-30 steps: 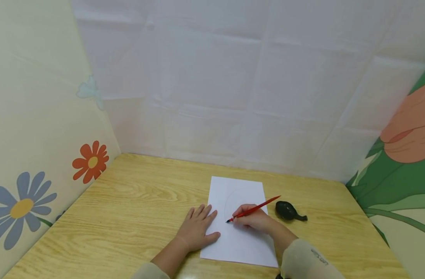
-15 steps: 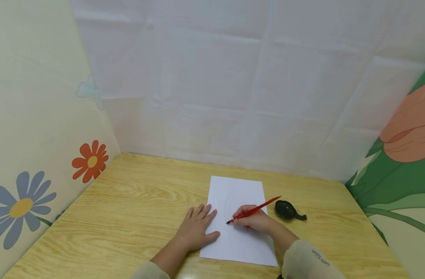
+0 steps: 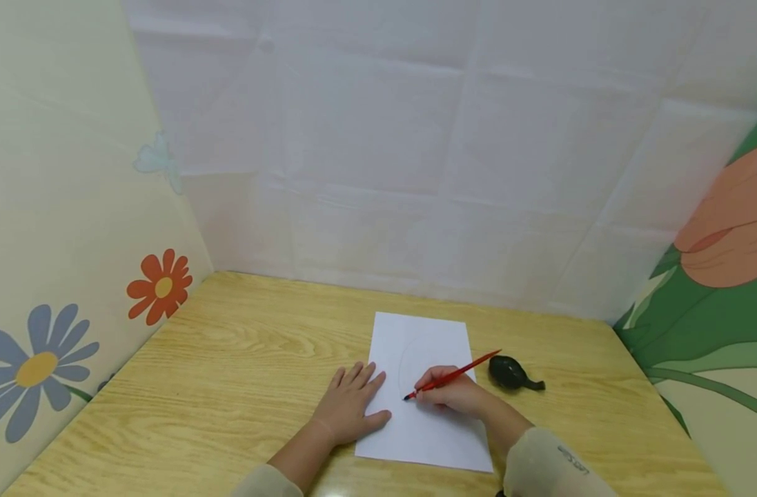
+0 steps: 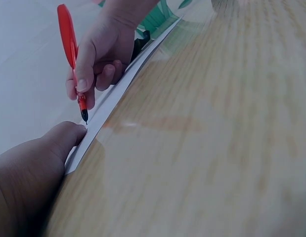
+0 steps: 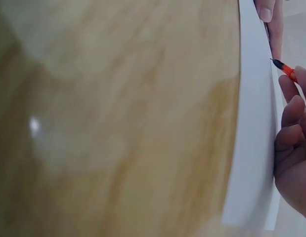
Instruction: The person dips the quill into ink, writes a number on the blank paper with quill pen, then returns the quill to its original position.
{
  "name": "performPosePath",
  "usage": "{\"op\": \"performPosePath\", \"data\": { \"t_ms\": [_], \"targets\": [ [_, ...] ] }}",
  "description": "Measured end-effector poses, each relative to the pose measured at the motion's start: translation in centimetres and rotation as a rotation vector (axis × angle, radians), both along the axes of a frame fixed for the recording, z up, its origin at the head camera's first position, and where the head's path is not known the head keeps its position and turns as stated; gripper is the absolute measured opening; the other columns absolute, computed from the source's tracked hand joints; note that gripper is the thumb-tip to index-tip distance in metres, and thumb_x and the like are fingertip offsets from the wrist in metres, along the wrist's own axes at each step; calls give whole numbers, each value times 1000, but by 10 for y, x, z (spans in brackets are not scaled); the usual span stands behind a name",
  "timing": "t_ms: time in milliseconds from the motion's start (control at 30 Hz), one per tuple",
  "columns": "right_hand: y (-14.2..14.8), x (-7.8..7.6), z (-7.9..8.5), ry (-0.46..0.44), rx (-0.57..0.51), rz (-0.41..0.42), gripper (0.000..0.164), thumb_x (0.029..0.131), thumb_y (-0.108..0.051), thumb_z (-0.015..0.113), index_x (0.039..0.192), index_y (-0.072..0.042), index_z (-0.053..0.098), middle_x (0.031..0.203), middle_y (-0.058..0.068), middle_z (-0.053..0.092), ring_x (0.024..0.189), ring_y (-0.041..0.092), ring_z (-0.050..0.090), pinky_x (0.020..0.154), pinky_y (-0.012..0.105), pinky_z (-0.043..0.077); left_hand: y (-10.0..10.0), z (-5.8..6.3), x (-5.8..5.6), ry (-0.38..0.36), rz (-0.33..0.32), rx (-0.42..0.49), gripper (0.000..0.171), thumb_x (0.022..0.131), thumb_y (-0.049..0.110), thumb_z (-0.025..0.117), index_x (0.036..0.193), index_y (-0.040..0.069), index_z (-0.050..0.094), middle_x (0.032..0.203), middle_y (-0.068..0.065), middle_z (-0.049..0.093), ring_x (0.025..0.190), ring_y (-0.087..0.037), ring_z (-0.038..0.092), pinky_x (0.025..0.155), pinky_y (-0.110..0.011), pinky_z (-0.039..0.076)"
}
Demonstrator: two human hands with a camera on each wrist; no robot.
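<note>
A white sheet of paper (image 3: 428, 442) lies on the wooden table, with a faint curved line in its upper half. My left hand (image 3: 347, 407) rests spread over the paper's left edge, fingertips and thumb on the sheet. In my right hand (image 3: 455, 395) I hold a slanted red pen (image 3: 479, 360), pinched near its black tip, which is at the paper left of its middle. The left wrist view shows the pen (image 4: 67, 37) upright-leaning, its point close by my left thumb (image 4: 68, 132). My curled lower fingers (image 5: 292, 123) rest by the paper in the right wrist view.
A glossy dark eggplant-shaped object (image 3: 508, 373) lies on the table (image 3: 248, 359) right of the paper, just beyond my right forearm. A white cloth backdrop (image 3: 366, 152) stands behind the table. Flower-printed panels (image 3: 49, 207) flank it on both sides.
The pen tip has crept slightly toward me across the paper, my right hand moving with it. My left hand stays in place. The head view has shifted a little.
</note>
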State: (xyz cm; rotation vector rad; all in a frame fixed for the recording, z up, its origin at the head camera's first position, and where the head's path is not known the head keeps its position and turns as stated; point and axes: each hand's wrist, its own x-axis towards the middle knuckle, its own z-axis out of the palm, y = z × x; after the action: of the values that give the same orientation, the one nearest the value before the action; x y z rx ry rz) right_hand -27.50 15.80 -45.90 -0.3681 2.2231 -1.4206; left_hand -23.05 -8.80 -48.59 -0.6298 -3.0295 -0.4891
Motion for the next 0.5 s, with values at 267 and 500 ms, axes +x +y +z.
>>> {"op": "performPosePath", "data": {
  "t_ms": [267, 500],
  "targets": [
    [2, 1, -1, -5, -33, 22, 24, 85, -13, 74, 104, 1, 67, 75, -8, 64, 58, 9, 47, 57, 19, 42, 0, 4, 1, 0, -7, 10, 72, 92, 59, 50, 149, 16, 44, 159, -11, 35, 149, -35, 26, 120, -58, 15],
    [3, 4, 0, 3, -52, 35, 26, 85, -10, 73, 105, 5, 66, 76, -7, 65, 57, 10, 45, 55, 19, 40, 0, 6, 3, -3, -11, 30, 71, 92, 57, 53, 148, 14, 45, 158, -12, 36, 149, -36, 26, 120, -59, 16]
  ]
}}
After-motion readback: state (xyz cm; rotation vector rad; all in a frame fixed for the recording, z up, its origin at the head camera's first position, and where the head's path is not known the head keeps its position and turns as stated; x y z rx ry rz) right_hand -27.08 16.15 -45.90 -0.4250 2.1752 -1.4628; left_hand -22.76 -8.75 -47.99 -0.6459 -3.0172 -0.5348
